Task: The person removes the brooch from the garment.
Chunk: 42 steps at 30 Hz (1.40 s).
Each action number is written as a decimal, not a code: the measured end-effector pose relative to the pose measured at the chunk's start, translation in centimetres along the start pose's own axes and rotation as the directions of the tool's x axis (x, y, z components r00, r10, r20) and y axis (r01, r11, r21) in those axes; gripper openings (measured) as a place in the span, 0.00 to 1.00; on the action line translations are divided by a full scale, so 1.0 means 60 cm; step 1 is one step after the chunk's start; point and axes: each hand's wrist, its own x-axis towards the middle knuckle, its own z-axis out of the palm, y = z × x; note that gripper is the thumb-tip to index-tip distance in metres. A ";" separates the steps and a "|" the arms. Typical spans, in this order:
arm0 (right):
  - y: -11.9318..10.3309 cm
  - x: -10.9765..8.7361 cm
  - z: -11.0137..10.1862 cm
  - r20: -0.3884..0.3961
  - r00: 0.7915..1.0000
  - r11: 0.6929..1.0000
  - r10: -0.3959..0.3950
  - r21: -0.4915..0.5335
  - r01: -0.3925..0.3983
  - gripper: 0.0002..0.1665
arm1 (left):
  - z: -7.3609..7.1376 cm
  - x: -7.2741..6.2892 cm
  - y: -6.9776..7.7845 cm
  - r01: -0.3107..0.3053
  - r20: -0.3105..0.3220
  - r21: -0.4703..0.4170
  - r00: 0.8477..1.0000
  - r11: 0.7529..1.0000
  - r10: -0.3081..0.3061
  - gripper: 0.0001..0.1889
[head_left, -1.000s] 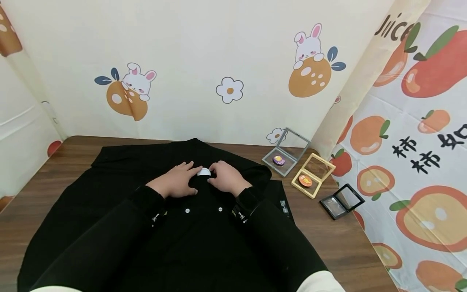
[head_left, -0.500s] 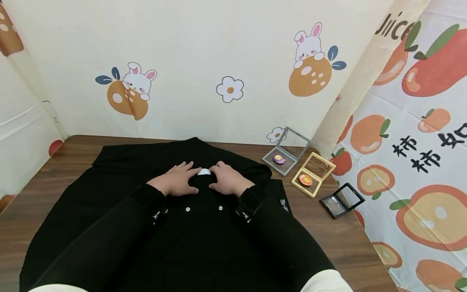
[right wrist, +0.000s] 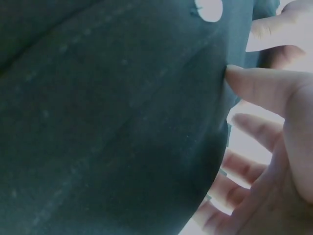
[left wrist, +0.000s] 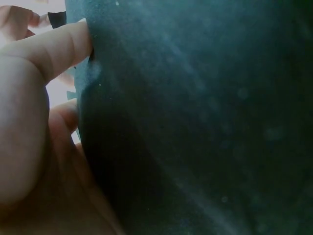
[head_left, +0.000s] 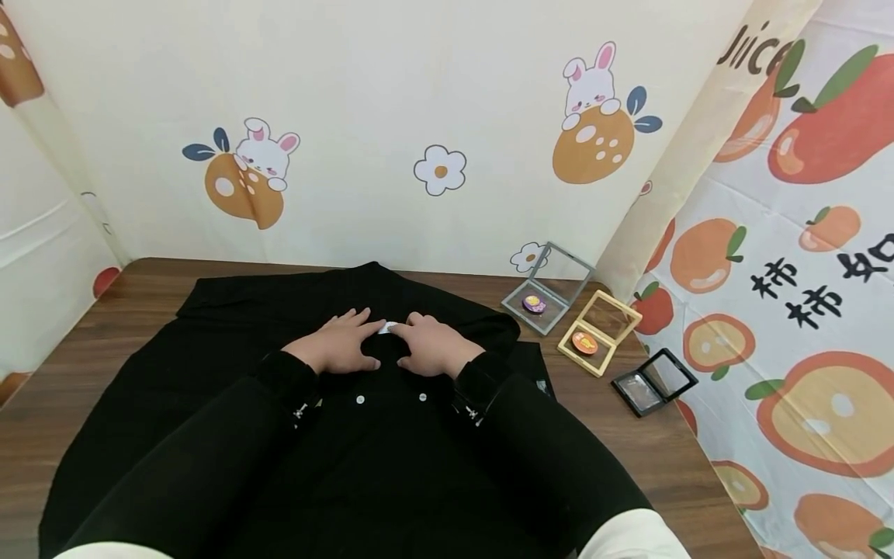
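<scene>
A black shirt (head_left: pixel 391 466) lies spread over the table, with two small white buttons and a white label (head_left: pixel 387 328) at its neck. My left hand (head_left: pixel 340 341) rests on the cloth just left of the label, fingers spread, index fingertip at the label's edge. To the right, my right hand (head_left: pixel 433 345) touches the shirt, its index finger covering part of the label. Both thumbs point inward below the label, a short gap apart. In the left wrist view the thumb (left wrist: pixel 68 46) meets the dark cloth; the right wrist view shows the right thumb (right wrist: pixel 249 83) likewise touching it.
Right of the shirt stand three opened display cases: a grey one (head_left: pixel 552 314) with a purple piece, a yellow one (head_left: pixel 608 357) with an orange piece, and a black one (head_left: pixel 639 392). The wooden table (head_left: pixel 670 481) backs onto a printed curtain (head_left: pixel 349 70).
My right hand's index finger has shifted left over the white label, covering more of it. The left hand stays almost in place, and the shirt lies as before.
</scene>
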 end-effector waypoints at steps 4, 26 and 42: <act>-0.004 -0.001 0.000 0.008 1.000 0.999 0.000 -0.044 0.001 0.36 | -0.001 0.000 0.001 0.004 0.004 -0.001 1.000 1.000 -0.004 0.41; -0.031 -0.013 0.004 0.027 0.998 0.982 0.049 -0.183 -0.043 0.36 | -0.007 0.007 0.013 0.046 0.027 0.042 0.999 0.998 -0.047 0.40; -0.028 -0.011 0.004 0.027 0.998 0.987 0.064 -0.152 -0.059 0.37 | -0.022 0.004 0.034 0.093 0.068 0.080 0.993 0.992 -0.098 0.39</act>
